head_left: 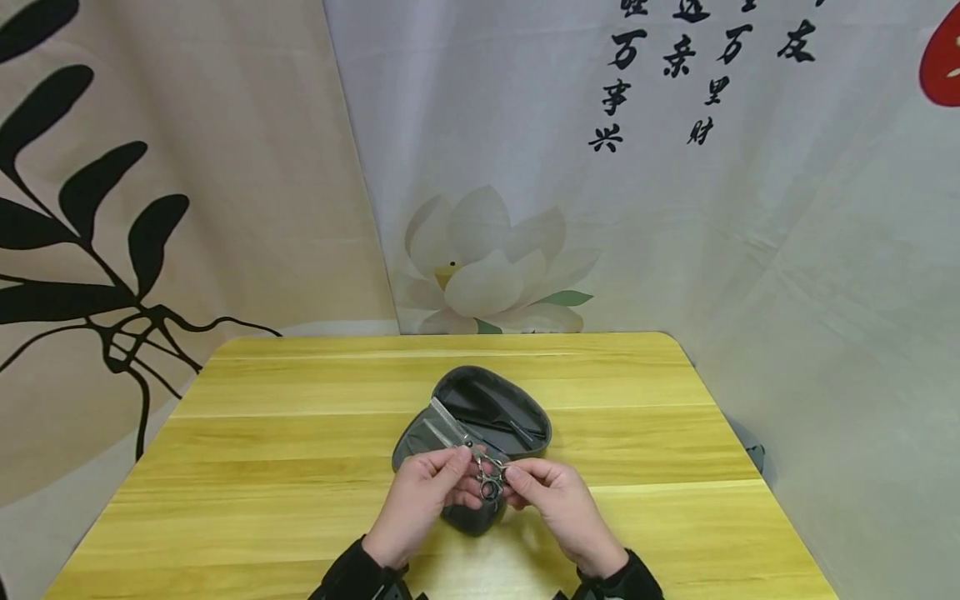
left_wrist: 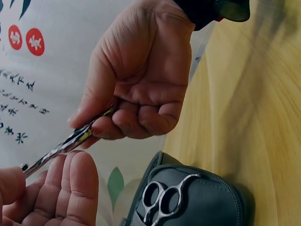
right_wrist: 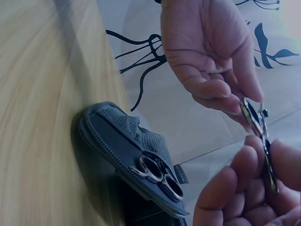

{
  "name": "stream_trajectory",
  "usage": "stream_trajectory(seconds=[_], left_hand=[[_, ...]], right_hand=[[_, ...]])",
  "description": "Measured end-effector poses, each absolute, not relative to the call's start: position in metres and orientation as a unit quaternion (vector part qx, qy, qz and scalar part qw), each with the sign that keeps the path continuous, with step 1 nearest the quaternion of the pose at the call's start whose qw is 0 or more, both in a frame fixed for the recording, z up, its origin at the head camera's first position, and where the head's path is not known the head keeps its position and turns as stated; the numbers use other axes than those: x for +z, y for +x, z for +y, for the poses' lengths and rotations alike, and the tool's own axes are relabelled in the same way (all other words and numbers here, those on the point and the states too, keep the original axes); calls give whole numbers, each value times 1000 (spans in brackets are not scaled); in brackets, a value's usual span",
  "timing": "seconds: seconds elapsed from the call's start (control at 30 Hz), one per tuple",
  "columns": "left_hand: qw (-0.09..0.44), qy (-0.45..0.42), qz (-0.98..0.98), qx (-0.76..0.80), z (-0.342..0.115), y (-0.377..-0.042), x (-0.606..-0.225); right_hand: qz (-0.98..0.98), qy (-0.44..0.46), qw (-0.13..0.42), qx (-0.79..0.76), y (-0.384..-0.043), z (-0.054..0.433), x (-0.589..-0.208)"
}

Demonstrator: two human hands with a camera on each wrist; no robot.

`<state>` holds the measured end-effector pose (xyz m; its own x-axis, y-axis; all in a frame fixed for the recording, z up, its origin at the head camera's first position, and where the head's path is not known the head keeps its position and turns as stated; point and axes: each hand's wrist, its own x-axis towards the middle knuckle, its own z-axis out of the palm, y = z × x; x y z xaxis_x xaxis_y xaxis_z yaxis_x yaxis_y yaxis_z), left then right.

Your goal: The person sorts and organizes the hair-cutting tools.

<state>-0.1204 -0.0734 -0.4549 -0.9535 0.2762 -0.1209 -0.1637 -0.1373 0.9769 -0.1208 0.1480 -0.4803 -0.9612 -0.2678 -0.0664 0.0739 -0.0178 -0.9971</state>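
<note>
Both hands hold one pair of silvery scissors [head_left: 480, 455] over an open dark grey zip case [head_left: 471, 521]. Thumb and fingers of my left hand [head_left: 426, 490] pinch the scissors near the pivot. At the handle end, my right hand [head_left: 553, 500] pinches a finger ring; its other fingers curl beneath. The blades point away to the upper left in the head view, and one edge looks toothed. A second pair of scissors [left_wrist: 170, 201] lies in the case, its finger rings showing and its blades hidden in the left wrist view.
The case stands open on a yellow wood-grain table [head_left: 300, 467], its far half [head_left: 480, 400] holding dark slim items that are hard to make out. Behind the table hangs a pale cloth [head_left: 750, 233] with a printed flower and writing.
</note>
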Motion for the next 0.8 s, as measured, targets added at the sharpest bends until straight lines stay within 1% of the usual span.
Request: stream_trajectory(seconds=[0.3, 0.8], left_hand=[[140, 36, 645, 751, -77, -122, -459], [152, 43, 649, 744, -76, -120, -456]], right_hand=[[666, -7, 85, -741, -125, 151, -485], [674, 18, 67, -736, -124, 149, -483]])
